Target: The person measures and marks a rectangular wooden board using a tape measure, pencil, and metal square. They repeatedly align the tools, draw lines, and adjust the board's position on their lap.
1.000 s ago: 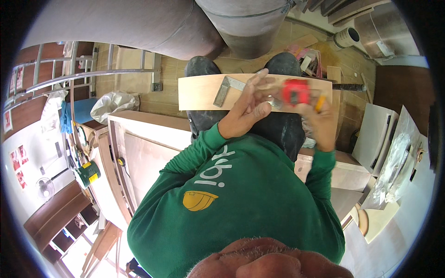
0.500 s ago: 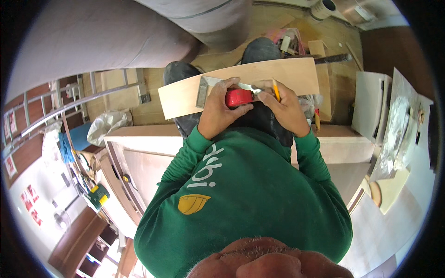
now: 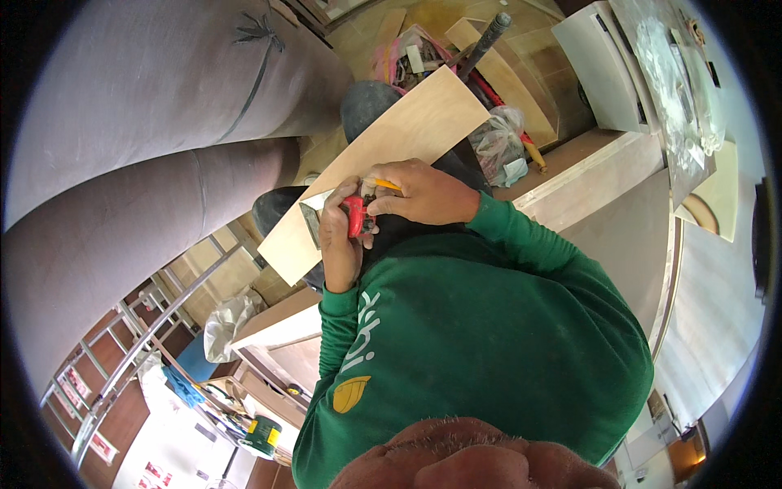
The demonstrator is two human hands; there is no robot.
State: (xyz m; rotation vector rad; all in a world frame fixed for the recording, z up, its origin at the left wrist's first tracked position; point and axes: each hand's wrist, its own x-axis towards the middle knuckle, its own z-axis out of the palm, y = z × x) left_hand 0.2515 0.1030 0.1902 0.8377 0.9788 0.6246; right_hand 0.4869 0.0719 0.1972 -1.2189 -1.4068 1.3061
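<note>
My left hand (image 3: 335,238) is wrapped round a red tape measure (image 3: 356,216) at the near edge of a pale wooden board (image 3: 432,114) that lies slantwise across my knees. Reaching in from the right, my right hand (image 3: 425,192) keeps a yellow pencil (image 3: 387,185) between its fingers, and its fingertips meet the side of the tape measure. A metal square (image 3: 310,218) rests on the board beside my left hand, partly hidden by it. How far the tape blade is out cannot be made out.
Beyond the board lie a pink bag of tools (image 3: 399,61), a dark pipe (image 3: 489,42) and a clear plastic bag (image 3: 498,138). Large grey rolled or curved shapes (image 3: 147,106) fill the far left. A metal ladder (image 3: 155,334) lies at lower left. Behind me runs a wooden cabinet frame (image 3: 586,171).
The view has turned, so the board now slants up to the right. My right hand has come closer against the tape measure, and the silvery blade between the hands no longer shows.
</note>
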